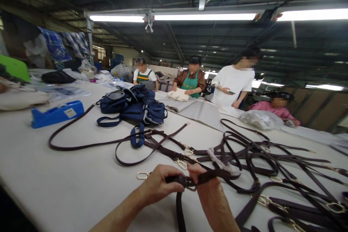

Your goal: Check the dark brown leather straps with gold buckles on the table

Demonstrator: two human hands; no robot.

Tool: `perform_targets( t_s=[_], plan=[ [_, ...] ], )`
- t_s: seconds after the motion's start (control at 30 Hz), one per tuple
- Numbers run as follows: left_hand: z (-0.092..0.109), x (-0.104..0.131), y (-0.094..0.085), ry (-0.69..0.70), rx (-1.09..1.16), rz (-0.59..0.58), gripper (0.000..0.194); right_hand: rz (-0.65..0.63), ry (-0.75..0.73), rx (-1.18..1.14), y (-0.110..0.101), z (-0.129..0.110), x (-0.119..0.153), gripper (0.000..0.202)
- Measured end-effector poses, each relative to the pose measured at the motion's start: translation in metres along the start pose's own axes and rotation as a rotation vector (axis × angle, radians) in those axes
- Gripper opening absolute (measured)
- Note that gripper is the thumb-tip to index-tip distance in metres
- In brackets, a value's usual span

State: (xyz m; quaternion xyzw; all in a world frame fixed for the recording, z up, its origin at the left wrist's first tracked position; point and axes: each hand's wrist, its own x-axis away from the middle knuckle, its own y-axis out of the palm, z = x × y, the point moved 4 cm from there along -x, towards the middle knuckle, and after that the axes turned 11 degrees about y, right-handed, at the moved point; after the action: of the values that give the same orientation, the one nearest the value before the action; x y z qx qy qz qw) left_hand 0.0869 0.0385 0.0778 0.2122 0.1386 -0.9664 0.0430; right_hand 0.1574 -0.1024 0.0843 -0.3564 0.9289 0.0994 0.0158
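— Right, both hands first. Gripping anything?

— Yes. Left hand [159, 185] clenched on a dark brown strap [179, 203], thumb on top near a buckle [189, 182]. Right hand [209, 188] pinching the same strap just past the buckle, fingers curled under and mostly hidden. Hands nearly touching, low at the near edge of the white table [67, 181].

— And the strap's course?

— Running up and right from the right hand into a tangle of similar straps [258, 159]; hanging down from the left hand and cut off by the bottom edge. Impossible to tell where one strap ends in that heap.

— Metal parts?

— A loose gold ring [142, 175] lying just left of the left hand. More gold clips among the tangle, small and blurred.

— Further back?

— A navy bag [136, 105] in the middle of the table, a long brown strap [73, 130] looping out from it. A blue tape dispenser [57, 113] to the left. Cloth and clutter at far left, hard to make out.

— Others around?

— Four people [191, 79] at the far side, faces blurred; one with hands on a pale folded piece [178, 95], one in a white shirt holding a small object too small to identify. A clear plastic bundle [258, 119] near the seated one, contents unreadable.
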Motion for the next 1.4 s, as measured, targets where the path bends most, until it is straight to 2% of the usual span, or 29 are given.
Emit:
perform_targets(
  t_s=[0.1,0.17,0.3,0.37,0.47,0.57,0.63,0.8,1.0,1.2,1.3,1.4],
  plan=[
    [0.005,-0.001,0.000,0.076,-0.030,-0.019,0.021,-0.189,-0.030,-0.232,0.006,-0.001,-0.002,0.036],
    [0.005,-0.002,0.000,0.101,-0.042,-0.010,0.025,-0.235,0.010,-0.341,0.003,0.002,-0.003,0.032],
    [0.001,-0.002,-0.003,0.087,-0.072,0.006,0.034,-0.154,0.127,-0.492,-0.008,0.007,-0.006,0.042],
    [-0.001,-0.002,-0.005,0.086,-0.087,0.004,0.034,-0.126,0.152,-0.521,-0.013,0.006,-0.007,0.035],
    [-0.002,-0.002,-0.007,0.085,-0.134,0.010,0.022,-0.079,0.141,-0.320,-0.018,0.004,-0.011,0.033],
    [-0.005,-0.002,-0.008,0.066,-0.181,0.009,0.013,0.068,0.120,0.045,-0.023,0.006,-0.015,0.035],
    [-0.009,-0.002,-0.007,0.053,-0.203,0.011,0.010,0.143,0.102,0.161,-0.026,0.009,-0.018,0.036],
    [-0.016,-0.002,-0.007,0.069,-0.179,0.011,0.015,0.164,0.122,0.167,-0.030,0.013,-0.021,0.036],
    [-0.020,-0.004,-0.009,0.026,-0.110,0.036,0.016,0.227,0.116,0.176,-0.031,0.010,-0.022,0.040],
    [-0.023,-0.004,-0.009,0.018,-0.151,0.022,0.015,0.089,0.107,0.251,-0.028,0.020,-0.025,0.035],
    [-0.023,-0.003,-0.012,0.006,-0.184,0.024,0.013,0.089,0.092,0.294,-0.022,0.026,-0.023,0.034],
    [-0.021,-0.001,-0.016,-0.054,-0.115,0.024,0.014,0.069,0.103,0.279,-0.016,0.028,-0.022,0.036]
  ],
)
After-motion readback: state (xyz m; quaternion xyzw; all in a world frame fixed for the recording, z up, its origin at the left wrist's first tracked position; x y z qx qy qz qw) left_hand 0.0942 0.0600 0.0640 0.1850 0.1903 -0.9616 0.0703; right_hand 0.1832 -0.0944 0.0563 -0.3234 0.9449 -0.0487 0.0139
